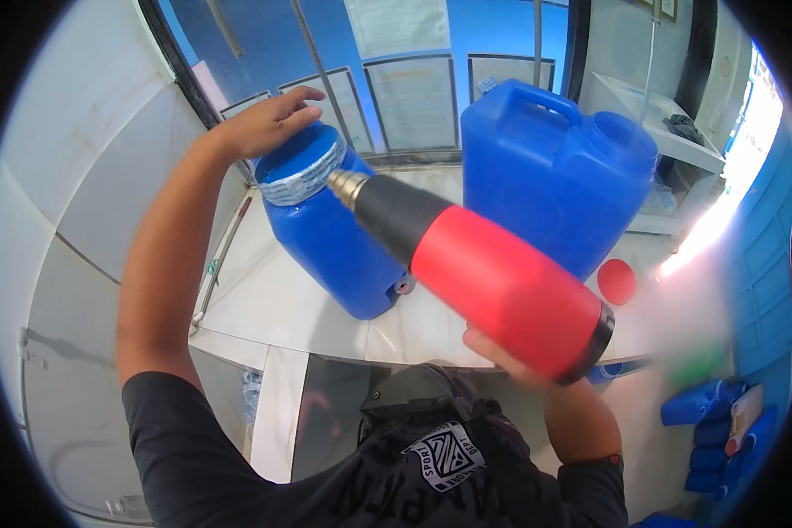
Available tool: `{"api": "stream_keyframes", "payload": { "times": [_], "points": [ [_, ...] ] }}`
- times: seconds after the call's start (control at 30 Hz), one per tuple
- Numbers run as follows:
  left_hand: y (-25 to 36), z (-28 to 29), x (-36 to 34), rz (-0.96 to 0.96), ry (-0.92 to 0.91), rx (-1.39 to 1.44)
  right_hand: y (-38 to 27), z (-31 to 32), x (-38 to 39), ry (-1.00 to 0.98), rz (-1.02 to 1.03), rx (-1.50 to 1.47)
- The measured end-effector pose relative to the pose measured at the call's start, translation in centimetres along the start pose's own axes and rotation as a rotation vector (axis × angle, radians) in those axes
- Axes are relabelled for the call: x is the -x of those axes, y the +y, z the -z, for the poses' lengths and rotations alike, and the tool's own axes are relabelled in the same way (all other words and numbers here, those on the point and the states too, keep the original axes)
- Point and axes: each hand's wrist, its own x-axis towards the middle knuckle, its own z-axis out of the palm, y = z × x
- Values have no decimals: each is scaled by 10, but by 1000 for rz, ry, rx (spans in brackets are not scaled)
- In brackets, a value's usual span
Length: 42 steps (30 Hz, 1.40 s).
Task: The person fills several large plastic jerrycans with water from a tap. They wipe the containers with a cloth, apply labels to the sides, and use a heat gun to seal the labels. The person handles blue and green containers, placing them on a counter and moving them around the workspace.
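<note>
On the left of the counter stands a blue plastic jug (334,255) with a wide blue lid (301,151). A whitish printed seal band (304,183) wraps round the lid's rim. My left hand (277,121) lies over the far side of the lid, fingers stretched out. My right hand (506,356) is closed round a red and black heat gun (502,282), its grip mostly hidden below the body. The gun's metal nozzle (347,187) points at the band from the right, close to it; I cannot tell if they touch.
A larger blue jug (546,176) with an uncapped mouth and a handle stands at the right. Near it is a red round piece (618,282). Several blue containers (713,431) sit low at the right. The white tiled counter (317,321) meets a window behind.
</note>
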Motion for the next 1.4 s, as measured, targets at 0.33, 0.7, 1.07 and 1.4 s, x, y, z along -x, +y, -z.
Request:
{"api": "stream_keyframes", "payload": {
  "times": [0.33, 0.7, 1.07, 1.4],
  "points": [
    [1, -1, 0, -2, -39, 4, 3, -6, 3, -53, -29, -37],
    [9, 2, -4, 83, -84, -12, 15, -5, 15, -167, -125, -106],
    [17, 15, -4, 362, -218, -6, 12, 0, 22, -112, -188, -190],
    [17, 15, 3, 320, -138, -31, 6, -2, 9, -30, -127, -151]
  ]
}}
